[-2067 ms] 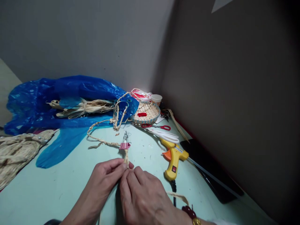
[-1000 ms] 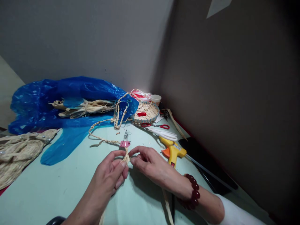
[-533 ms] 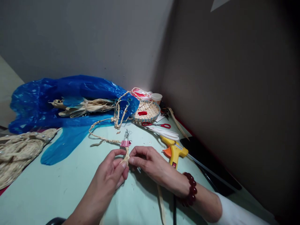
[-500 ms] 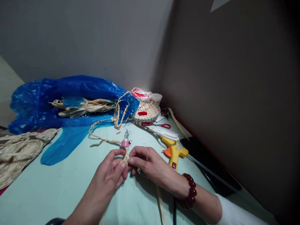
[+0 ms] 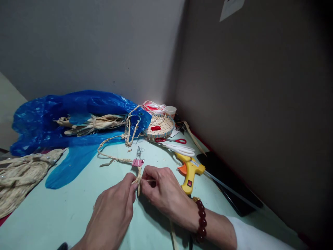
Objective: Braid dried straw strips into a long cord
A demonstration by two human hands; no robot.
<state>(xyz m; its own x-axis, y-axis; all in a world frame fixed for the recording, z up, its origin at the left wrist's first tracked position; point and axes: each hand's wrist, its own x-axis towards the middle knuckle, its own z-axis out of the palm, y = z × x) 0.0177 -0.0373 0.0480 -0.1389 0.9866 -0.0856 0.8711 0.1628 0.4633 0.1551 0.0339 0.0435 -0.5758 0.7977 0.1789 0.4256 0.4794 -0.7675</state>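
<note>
Left hand [image 5: 117, 205] clamped on the straw braid [image 5: 139, 171], just my side of the pink clip [image 5: 137, 163]. Right hand [image 5: 166, 192], close beside, pinches a strand [image 5: 151, 180]. Glue gun [image 5: 191, 171] sits right of the clip.

Glue gun [image 5: 191, 172], scissors [image 5: 180, 141] and braided fibre [image 5: 139, 171] mark a craft corner

Both hands [image 5: 116, 203] [image 5: 166, 191] pinched, nearly touching

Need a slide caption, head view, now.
Left hand and right hand work a pale braid below a pink binder clip; yellow glue gun to the right.
</note>
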